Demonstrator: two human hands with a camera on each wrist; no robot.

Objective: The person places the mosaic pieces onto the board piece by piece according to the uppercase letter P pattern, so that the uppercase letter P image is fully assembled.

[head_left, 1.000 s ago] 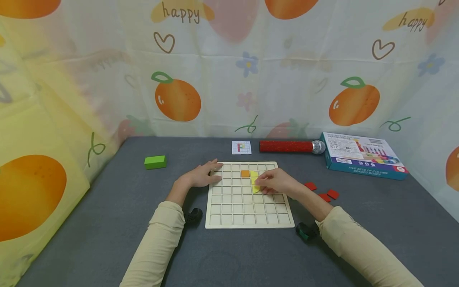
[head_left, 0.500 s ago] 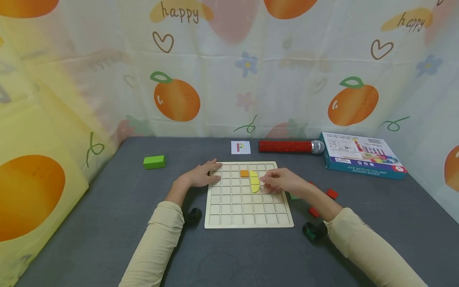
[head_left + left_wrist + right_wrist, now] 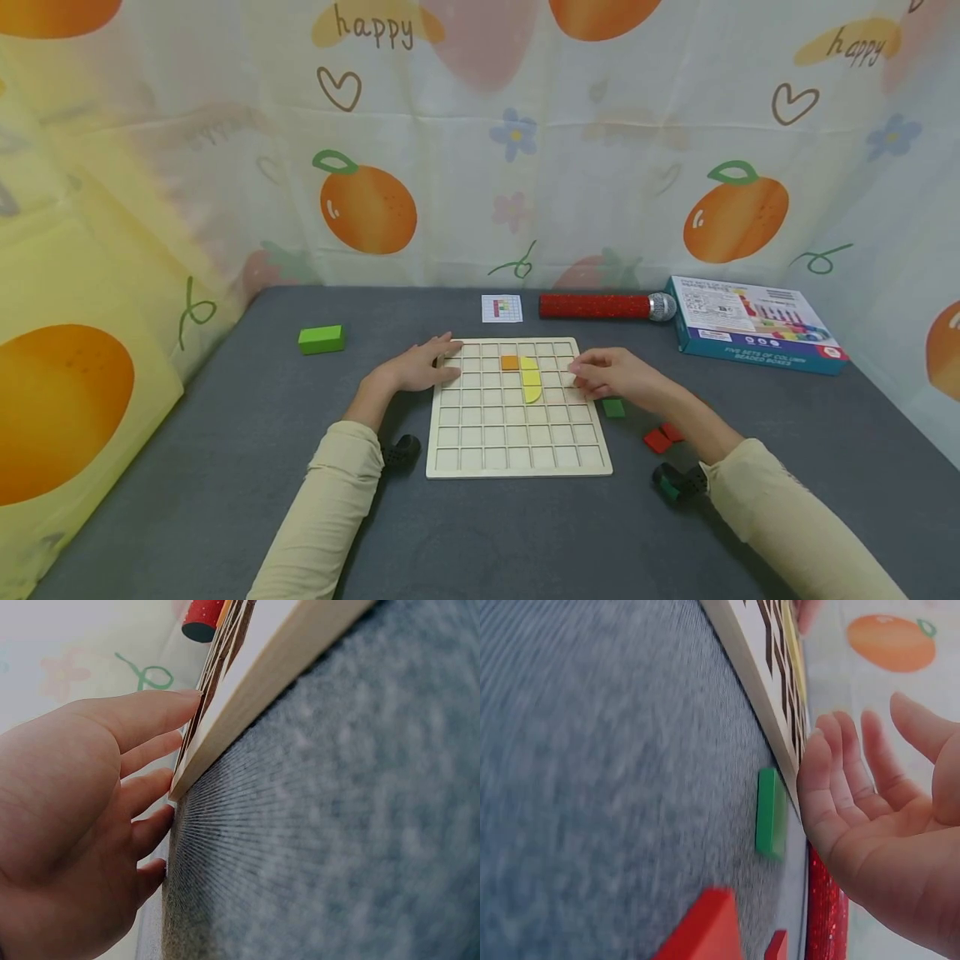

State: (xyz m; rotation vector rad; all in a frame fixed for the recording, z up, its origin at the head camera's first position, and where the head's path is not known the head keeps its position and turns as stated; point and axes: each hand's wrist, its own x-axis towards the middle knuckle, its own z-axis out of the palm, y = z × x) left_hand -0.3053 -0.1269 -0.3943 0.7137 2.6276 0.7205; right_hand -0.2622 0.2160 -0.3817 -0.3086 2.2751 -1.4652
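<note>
On grey table [image 3: 210, 467], steady board [image 3: 517, 421] with left hand [image 3: 412, 367], wide-fingered. Lift right hand [image 3: 618, 375] gently, loosely curved, empty.

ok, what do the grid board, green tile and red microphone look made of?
Grid board: probably wood or plywood, matte; pale tan edge in the left wrist view, brown showing in the grid.
Green tile: painted wood or plastic, can't tell; even, solid colour.
Red microphone: glittery finish, speckled sparkle on the handle, base material unclear; silvery head could be metal or metallic plastic.
</note>
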